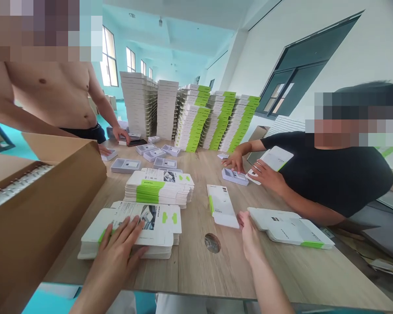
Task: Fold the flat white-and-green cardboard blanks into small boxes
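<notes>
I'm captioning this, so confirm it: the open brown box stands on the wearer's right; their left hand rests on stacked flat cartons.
Wrong side: the head view shows the open brown box on the wearer's left. Their left hand does rest on stacked flat cartons.

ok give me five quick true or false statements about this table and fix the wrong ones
1. The left hand rests on a stack of flat cartons. True.
2. The round hole in the tabletop lies to the left of the left hand. False: it lies between the left hand and the right hand.
3. The open brown box is on the picture's left side. True.
4. The co-worker in black is holding nothing. False: one hand holds a white carton.
5. Tall stacks of boxes stand beyond both hands. True.
</notes>
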Demonstrator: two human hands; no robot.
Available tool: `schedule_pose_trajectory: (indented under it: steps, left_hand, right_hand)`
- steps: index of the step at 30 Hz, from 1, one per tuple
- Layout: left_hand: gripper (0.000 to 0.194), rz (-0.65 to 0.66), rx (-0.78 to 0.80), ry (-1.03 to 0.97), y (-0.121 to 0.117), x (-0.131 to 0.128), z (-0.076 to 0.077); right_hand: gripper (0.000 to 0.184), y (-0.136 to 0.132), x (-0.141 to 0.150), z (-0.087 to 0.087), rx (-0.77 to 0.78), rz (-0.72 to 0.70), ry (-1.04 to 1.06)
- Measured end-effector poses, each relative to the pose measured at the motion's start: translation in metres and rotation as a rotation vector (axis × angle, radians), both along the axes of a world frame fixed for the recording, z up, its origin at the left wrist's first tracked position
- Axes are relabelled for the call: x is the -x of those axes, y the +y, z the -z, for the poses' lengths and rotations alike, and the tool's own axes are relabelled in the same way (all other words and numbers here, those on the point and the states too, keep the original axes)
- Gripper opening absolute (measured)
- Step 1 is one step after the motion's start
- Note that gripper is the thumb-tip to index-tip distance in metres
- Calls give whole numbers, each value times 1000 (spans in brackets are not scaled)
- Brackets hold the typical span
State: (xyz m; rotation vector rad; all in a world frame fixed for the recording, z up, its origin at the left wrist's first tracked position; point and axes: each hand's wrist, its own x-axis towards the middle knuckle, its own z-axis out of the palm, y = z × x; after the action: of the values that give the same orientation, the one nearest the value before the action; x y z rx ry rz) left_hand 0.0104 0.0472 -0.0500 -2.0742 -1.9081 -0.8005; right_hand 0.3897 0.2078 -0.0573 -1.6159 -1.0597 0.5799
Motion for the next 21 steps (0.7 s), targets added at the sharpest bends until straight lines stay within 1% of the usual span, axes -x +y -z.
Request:
schedule_pose_trajectory:
  steps: [1, 3, 5, 7, 8, 9, 11, 12, 13, 15, 17, 19, 21]
  left_hand:
    - [44, 24, 7, 50, -5, 6, 6]
    - [54, 28, -34, 79, -15, 11, 14]
    - [59, 32, -86, 77, -24, 10, 19]
    - [60, 43, -116, 78, -27, 9, 22]
    - [61, 42, -125, 79, -26, 10, 23]
    - [61, 42, -129, 80, -23, 11, 24]
    - [60, 55, -130, 85, -16, 14, 24]
    - [60, 65, -128, 87, -12, 17, 24]
    - [59, 74, -125, 90, -7, 19, 22]
    - [57, 83, -124, 96, 5, 24, 18]
    - [52, 73, -132, 97, 20, 28, 14]
    - [46, 52, -135, 99, 37, 30, 11]
    - [41, 39, -130, 105, 54, 30, 9]
  right_hand:
    - [35, -1, 0, 5, 9, 26, 2]
    - [39, -8, 2, 11, 31, 63, 0]
    - [52, -23, 8, 13, 12, 70, -31]
    - [69, -44, 23, 14, -26, 64, -76]
    - [75, -57, 34, 15, -47, 54, -95]
    - [75, -70, 47, 18, -64, 32, -108]
    - [68, -94, 77, 26, -77, -39, -120]
    - [62, -104, 92, 30, -89, -127, -144]
    - [57, -113, 105, 33, -124, -170, -178]
    - [51, -123, 125, 36, -134, -200, -217]
    - [46, -126, 134, 34, -109, -187, -219]
    - [42, -126, 134, 33, -97, -181, -203]
    - [38, -125, 132, 33, -124, -179, -201]
